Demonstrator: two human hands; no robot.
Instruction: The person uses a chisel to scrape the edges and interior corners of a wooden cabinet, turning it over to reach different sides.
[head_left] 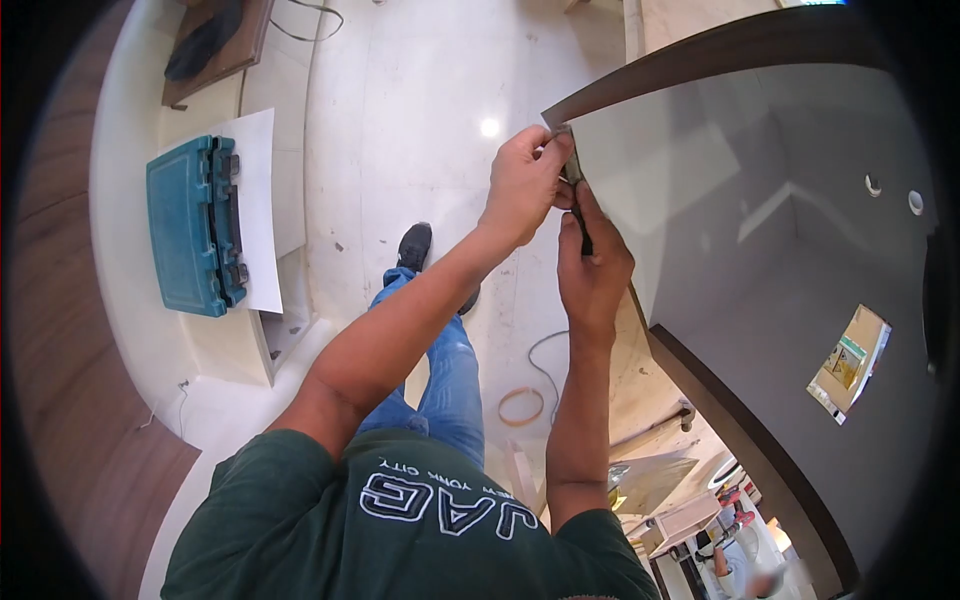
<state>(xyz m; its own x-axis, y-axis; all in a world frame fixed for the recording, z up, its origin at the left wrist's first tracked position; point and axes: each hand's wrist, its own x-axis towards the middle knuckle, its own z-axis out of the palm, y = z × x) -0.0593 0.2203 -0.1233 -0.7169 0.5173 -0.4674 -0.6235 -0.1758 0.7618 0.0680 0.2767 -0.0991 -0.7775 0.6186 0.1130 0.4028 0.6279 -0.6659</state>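
My left hand [522, 185] is closed at the near corner of a grey-lined cabinet with dark brown edges [700, 65]. Its thumb and fingers pinch the upper end of a narrow metal piece [571, 165] lying along the cabinet's edge. Just below it, my right hand [594, 262] is wrapped round a thin dark tool [584, 232], whose tip meets the metal piece. What exactly the tool is cannot be made out. The two hands almost touch.
A teal case [185, 228] lies on a white sheet [262, 210] at the left. A hammer [660, 425], a tape roll [520, 406] and a cable are at the lower right. Another person [735, 565] is at the bottom right. Paper [850, 363] lies inside the cabinet.
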